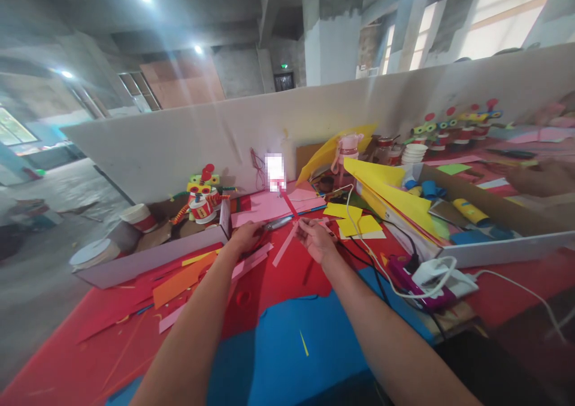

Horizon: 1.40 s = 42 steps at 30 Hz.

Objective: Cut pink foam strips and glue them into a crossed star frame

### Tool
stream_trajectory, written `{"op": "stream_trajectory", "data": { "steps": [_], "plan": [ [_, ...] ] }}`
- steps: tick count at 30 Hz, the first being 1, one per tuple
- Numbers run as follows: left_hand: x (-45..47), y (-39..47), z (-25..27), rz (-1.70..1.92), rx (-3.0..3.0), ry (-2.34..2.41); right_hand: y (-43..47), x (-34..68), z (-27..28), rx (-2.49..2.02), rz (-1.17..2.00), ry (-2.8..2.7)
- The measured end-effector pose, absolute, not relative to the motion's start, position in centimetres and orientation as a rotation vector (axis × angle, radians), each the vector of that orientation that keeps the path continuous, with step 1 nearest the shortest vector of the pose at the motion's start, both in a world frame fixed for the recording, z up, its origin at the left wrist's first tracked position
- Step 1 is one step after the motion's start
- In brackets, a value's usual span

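Observation:
My right hand pinches a narrow pink paper strip that slants down to the left over the red table covering. From the same fingertips a darker red strip runs up toward a bright, blurred-out patch. At the left, the fingers of my left hand are closed at the end of a grey metal tool, which looks like scissors. Its handle is hidden by the hand. Pink paper sheets lie just behind both hands, and yellow paper pieces lie right of my right hand.
At left, a shallow box holds paper cups and a paper-cup robot. Another box at right contains coloured paper rolls. A purple power strip with white cables sits nearer. A white partition stands behind; blue sheet in front.

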<state>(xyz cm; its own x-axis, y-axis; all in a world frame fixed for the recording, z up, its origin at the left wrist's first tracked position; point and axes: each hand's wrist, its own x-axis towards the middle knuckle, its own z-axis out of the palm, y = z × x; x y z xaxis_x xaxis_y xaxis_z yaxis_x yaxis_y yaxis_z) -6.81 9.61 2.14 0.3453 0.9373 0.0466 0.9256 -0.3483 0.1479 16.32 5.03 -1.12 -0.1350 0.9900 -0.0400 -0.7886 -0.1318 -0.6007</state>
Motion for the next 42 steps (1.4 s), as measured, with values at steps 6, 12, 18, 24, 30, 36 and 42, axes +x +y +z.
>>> {"op": "stream_trajectory", "data": {
  "steps": [6, 12, 18, 24, 30, 36, 42],
  "plan": [
    [-5.6, 6.2, 3.2, 0.828, 2.343, 1.759, 4.5, 15.5, -1.4, -0.571, 1.720, -0.629],
    [-2.0, 2.6, 1.4, 1.077, 1.707, 1.244, 3.8, 14.8, -1.8, -0.601, 1.752, -0.693],
    [-1.1, 2.3, 0.4, 1.020, 1.741, 1.379, 3.4, 14.7, -2.0, -0.670, 1.717, -0.823],
    [-1.2, 1.7, 1.5, 0.915, 2.141, 1.594, 3.8, 15.2, -2.0, -0.612, 1.727, -0.765],
    [-2.4, 1.4, 3.2, 0.937, 2.259, 1.870, 4.4, 15.7, -1.7, -0.552, 1.673, -0.614],
    [-4.6, 1.2, 4.0, 0.598, 1.935, 1.549, 4.9, 16.1, -1.6, -0.494, 1.583, -0.536],
    [-4.9, 1.0, 4.0, 0.389, 2.094, 1.635, 5.0, 16.5, -1.3, -0.445, 1.524, -0.426]
  ]
}}
